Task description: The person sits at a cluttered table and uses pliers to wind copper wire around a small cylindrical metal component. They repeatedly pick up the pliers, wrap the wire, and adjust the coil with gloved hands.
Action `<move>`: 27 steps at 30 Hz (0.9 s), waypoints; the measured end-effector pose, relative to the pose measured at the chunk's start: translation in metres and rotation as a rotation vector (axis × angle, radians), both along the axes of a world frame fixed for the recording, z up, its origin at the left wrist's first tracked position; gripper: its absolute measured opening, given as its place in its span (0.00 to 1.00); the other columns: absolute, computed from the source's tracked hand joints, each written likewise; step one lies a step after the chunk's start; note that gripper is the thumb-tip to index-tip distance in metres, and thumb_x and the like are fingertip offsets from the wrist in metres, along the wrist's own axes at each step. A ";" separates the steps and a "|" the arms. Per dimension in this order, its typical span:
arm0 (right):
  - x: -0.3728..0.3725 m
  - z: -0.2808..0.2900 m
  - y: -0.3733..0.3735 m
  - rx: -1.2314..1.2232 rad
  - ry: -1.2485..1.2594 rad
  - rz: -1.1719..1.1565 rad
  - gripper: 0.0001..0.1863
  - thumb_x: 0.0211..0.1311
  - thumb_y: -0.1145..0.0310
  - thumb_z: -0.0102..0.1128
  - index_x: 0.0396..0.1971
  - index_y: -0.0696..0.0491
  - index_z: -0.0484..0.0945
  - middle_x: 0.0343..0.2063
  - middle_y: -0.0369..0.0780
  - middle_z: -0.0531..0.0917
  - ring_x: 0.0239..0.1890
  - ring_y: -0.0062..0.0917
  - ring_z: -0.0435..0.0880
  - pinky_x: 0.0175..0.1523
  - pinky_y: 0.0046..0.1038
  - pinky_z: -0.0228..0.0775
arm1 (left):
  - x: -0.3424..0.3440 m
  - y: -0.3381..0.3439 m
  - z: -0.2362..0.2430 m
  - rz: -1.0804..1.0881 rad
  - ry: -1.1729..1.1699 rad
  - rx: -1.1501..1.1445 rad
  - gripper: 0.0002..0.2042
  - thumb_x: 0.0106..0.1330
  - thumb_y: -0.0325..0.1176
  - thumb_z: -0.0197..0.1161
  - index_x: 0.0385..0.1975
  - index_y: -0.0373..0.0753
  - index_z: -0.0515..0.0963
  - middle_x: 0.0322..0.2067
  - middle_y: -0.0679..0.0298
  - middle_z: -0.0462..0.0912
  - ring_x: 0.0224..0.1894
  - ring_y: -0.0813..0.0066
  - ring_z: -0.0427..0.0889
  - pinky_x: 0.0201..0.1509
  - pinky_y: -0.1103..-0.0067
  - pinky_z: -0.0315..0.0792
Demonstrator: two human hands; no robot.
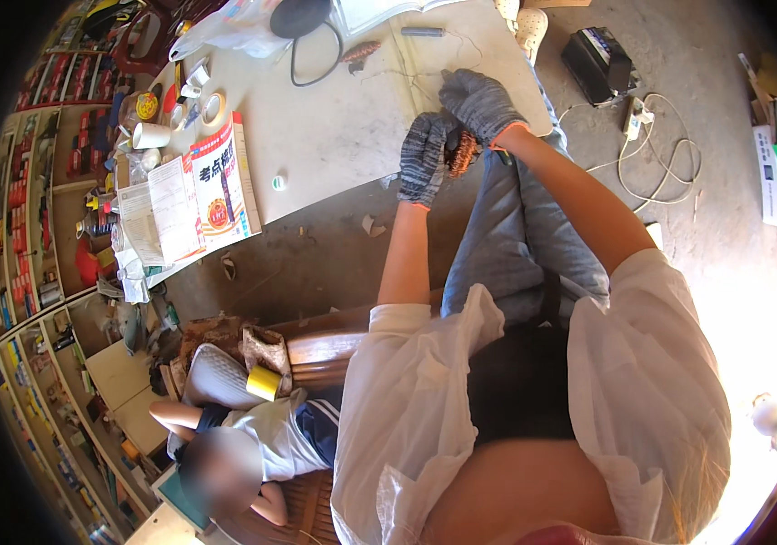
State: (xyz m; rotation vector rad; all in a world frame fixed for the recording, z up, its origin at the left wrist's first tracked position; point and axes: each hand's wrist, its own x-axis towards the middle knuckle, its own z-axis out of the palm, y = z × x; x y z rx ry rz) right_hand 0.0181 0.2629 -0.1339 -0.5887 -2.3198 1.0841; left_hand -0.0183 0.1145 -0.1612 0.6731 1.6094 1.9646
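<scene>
My left hand (422, 162), in a grey knitted glove, is closed around a reddish-brown ridged bundle (462, 154) that looks like a copper-coloured winding. Just beyond it and to the right, my right hand (484, 104) wears a matching glove with an orange cuff. Its fingers are curled; what they grip is hidden. Both hands are over my lap, at the near right edge of the table (334, 136). Thin wires (411, 74) lie on the tabletop beside my hands. A similar reddish-brown piece (360, 52) and a dark grey cylinder (422, 32) lie farther back.
Tape rolls (213, 109), a white cup (150, 135) and a printed booklet (223, 182) occupy the table's left. A black box (598, 65) and power strip (637, 118) with looping cord are on the floor at right. Another person (270, 440) lies on a wooden bench.
</scene>
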 end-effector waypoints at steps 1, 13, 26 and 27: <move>-0.005 -0.003 -0.004 -0.091 0.034 -0.042 0.12 0.51 0.61 0.59 0.31 0.54 0.78 0.29 0.47 0.81 0.35 0.42 0.80 0.43 0.36 0.71 | 0.000 0.006 -0.003 0.030 0.031 -0.016 0.07 0.66 0.29 0.53 0.39 0.32 0.73 0.37 0.63 0.77 0.38 0.77 0.74 0.45 0.81 0.69; -0.028 -0.041 0.013 -0.232 0.009 -0.401 0.14 0.50 0.59 0.61 0.28 0.56 0.78 0.26 0.46 0.82 0.32 0.38 0.81 0.41 0.34 0.72 | 0.008 0.022 -0.005 -0.050 0.604 -0.135 0.25 0.49 0.22 0.67 0.48 0.36 0.64 0.40 0.60 0.74 0.41 0.73 0.75 0.43 0.77 0.72; -0.023 -0.009 0.031 -0.525 -0.156 0.169 0.17 0.50 0.59 0.59 0.32 0.59 0.79 0.25 0.44 0.82 0.27 0.30 0.81 0.36 0.30 0.72 | 0.003 0.004 0.026 -0.028 0.612 -0.270 0.19 0.50 0.22 0.66 0.43 0.35 0.73 0.43 0.58 0.78 0.44 0.71 0.78 0.48 0.77 0.73; -0.024 -0.012 0.038 -0.449 -0.153 0.213 0.17 0.50 0.59 0.59 0.32 0.58 0.79 0.26 0.44 0.82 0.28 0.30 0.81 0.37 0.30 0.72 | 0.003 0.005 0.023 -0.038 0.556 -0.199 0.19 0.50 0.21 0.66 0.44 0.35 0.73 0.43 0.59 0.78 0.44 0.71 0.78 0.48 0.78 0.73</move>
